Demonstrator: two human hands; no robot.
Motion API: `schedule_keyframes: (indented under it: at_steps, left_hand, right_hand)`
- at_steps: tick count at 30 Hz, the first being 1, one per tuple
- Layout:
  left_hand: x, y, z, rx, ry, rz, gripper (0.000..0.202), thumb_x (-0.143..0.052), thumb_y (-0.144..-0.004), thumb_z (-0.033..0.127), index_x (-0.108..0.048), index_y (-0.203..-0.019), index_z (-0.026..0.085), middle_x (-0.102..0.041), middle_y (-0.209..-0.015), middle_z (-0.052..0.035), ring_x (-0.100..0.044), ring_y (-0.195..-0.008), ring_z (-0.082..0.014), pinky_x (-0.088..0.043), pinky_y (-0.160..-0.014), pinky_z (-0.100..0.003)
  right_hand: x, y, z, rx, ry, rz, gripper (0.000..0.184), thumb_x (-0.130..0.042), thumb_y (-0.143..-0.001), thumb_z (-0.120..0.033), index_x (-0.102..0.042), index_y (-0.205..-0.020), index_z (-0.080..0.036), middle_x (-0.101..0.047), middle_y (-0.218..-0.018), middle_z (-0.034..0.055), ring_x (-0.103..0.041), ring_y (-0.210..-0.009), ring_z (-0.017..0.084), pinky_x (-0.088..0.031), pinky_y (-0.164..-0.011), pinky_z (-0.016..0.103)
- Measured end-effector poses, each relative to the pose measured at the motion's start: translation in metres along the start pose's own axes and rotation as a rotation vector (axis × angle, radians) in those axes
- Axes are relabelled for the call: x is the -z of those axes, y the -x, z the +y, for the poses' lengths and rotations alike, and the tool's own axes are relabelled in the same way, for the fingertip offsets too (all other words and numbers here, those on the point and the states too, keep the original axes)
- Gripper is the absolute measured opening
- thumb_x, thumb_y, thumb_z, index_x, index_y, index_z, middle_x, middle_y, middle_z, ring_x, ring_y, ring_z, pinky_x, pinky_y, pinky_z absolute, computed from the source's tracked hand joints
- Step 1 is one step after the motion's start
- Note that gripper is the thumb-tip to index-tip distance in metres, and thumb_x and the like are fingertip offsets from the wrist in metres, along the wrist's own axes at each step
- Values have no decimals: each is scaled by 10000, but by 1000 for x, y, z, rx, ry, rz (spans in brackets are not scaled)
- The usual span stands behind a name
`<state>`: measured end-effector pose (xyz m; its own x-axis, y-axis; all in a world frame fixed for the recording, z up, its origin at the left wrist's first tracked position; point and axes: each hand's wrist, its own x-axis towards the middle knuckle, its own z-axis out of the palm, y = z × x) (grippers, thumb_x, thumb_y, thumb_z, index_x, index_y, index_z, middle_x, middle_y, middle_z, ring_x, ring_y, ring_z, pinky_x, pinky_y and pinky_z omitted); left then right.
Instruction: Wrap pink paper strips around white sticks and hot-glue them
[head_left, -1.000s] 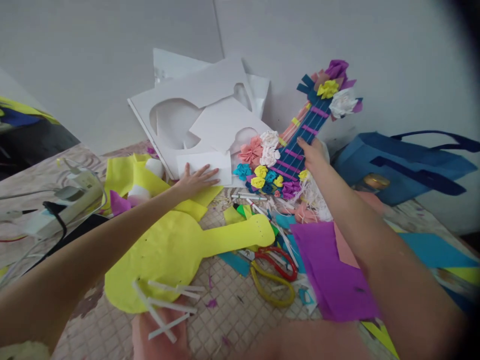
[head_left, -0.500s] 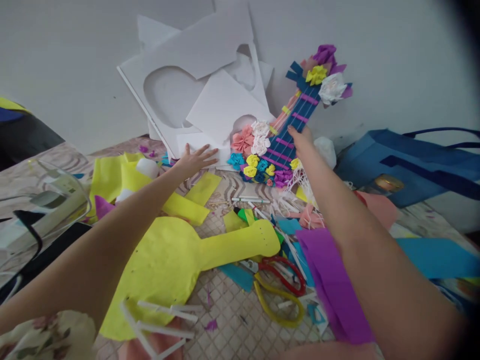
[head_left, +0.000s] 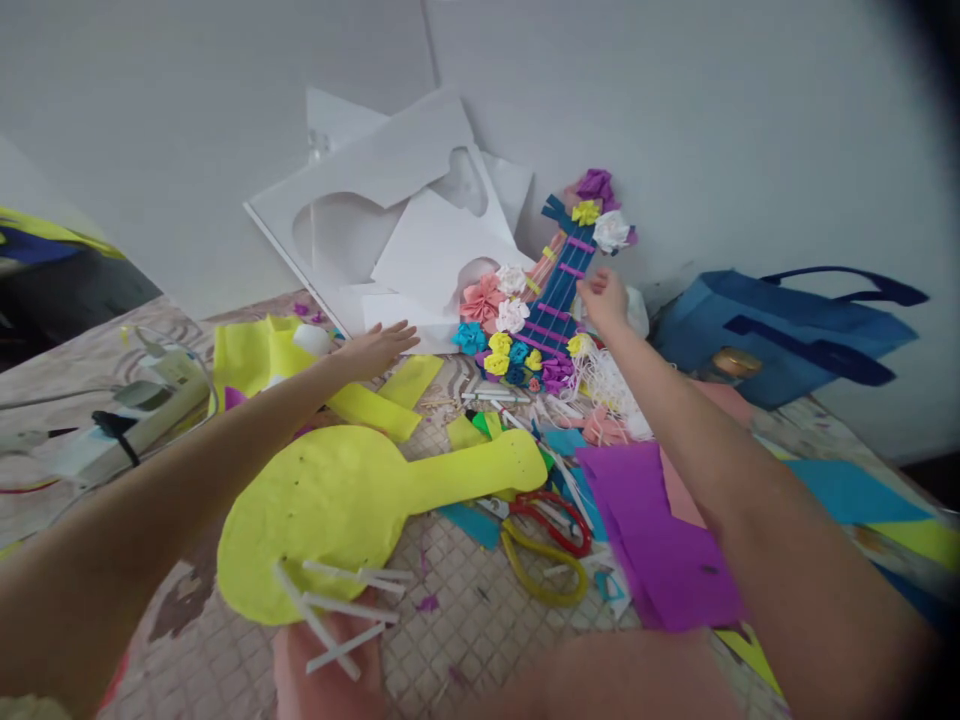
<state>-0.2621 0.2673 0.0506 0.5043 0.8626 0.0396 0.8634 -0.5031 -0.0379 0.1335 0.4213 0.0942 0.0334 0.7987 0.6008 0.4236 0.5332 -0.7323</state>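
Note:
A paper guitar (head_left: 559,300) with a blue neck, purple bars and crepe-paper flowers leans against the wall. Beside the right edge of its neck is my right hand (head_left: 606,300), its fingers loosely bent and apart; the thumb tip is at the edge, and I cannot tell whether it touches. My left hand (head_left: 379,350) stretches out flat with fingers spread, at the foot of the white foam boards (head_left: 442,250), holding nothing. Nearer to me lies a yellow guitar-shaped cutout (head_left: 322,510), with several white paper sticks (head_left: 349,607) on and past its lower edge.
Scissors (head_left: 544,560) with red and yellow handles lie beside purple paper (head_left: 660,550). White string (head_left: 604,385) is heaped below the guitar. A blue bag (head_left: 772,340) stands at the right; a power strip (head_left: 142,410) with cables is at the left. Paper scraps litter the table.
My right hand's thumb has come off the front of the guitar neck to its right edge. The guitar leans further back, and the view has shifted.

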Motion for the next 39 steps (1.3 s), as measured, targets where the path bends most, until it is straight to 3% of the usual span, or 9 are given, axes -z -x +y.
schedule_keyframes:
  at_steps: [2,4,6,10,14,17,21,27,39]
  left_hand:
    - [2,12,9,6,28,6,478,-380,-895,151,-400,-1372,131,-331,-1489,-151,-234,-1399,-263,-194,-1105,-523]
    - [3,23,23,6,73,23,461,-422,-890,200,-437,-1346,132,-393,-1452,-156,-307,-1367,-266,-228,-1104,-485]
    - [4,33,45,-5,130,36,428,-447,-889,254,-490,-1299,138,-480,-1386,-152,-429,-1290,-249,-314,-1073,-410]
    - [2,45,106,-89,264,15,379,-435,-913,313,-548,-1229,139,-634,-1201,-115,-604,-1072,-186,-454,-913,-275]
    - [-2,51,158,-164,342,-12,485,-630,-793,383,-565,-1208,140,-656,-1139,-119,-617,-1027,-229,-462,-888,-310]
    - [-2,60,173,-191,368,-30,382,-645,-777,257,-601,-1142,152,-666,-1090,-110,-627,-985,-227,-472,-857,-316]
    - [-4,83,179,-199,369,-18,469,-632,-786,260,-537,-1236,163,-593,-1241,-128,-575,-1106,-248,-444,-928,-344]
    - [-21,106,191,-180,311,-5,706,-654,-764,374,-371,-1386,197,-424,-1429,-142,-437,-1274,-298,-364,-1032,-425]
    - [-28,60,170,-271,318,-12,689,-639,-794,321,-361,-1410,185,-374,-1470,-129,-414,-1306,-258,-317,-1082,-387]
  right_hand:
    - [3,24,-22,88,136,-9,303,-521,-821,-313,-508,-1104,-205,-579,-1093,91,-562,-965,201,-435,-903,379]
    - [0,60,-44,258,319,-386,271,-388,-896,-289,-540,-1102,-200,-614,-1040,88,-576,-917,205,-448,-845,372]
    - [-6,99,-59,318,341,-647,180,-519,-842,-311,-634,-940,-214,-666,-902,41,-605,-806,191,-470,-743,304]
    - [-13,153,-67,346,424,-866,105,-602,-787,-251,-678,-823,-189,-679,-803,51,-618,-767,203,-455,-698,283]
    - [0,173,-62,341,492,-926,160,-589,-794,-192,-668,-931,-167,-681,-856,85,-622,-865,243,-460,-747,320]
    - [13,187,-63,369,489,-965,267,-613,-796,-205,-630,-1063,-191,-657,-1059,92,-588,-1028,246,-448,-863,339]
    - [18,208,-62,375,495,-943,369,-585,-833,-244,-555,-1199,-208,-561,-1257,112,-515,-1168,254,-418,-953,376]
    - [6,217,-54,363,538,-876,487,-639,-795,-299,-522,-1260,-210,-550,-1243,125,-523,-1146,286,-432,-938,412]
    - [-7,181,-22,319,678,-673,482,-456,-869,-143,-488,-1342,-237,-560,-1150,127,-521,-1078,290,-426,-929,445]
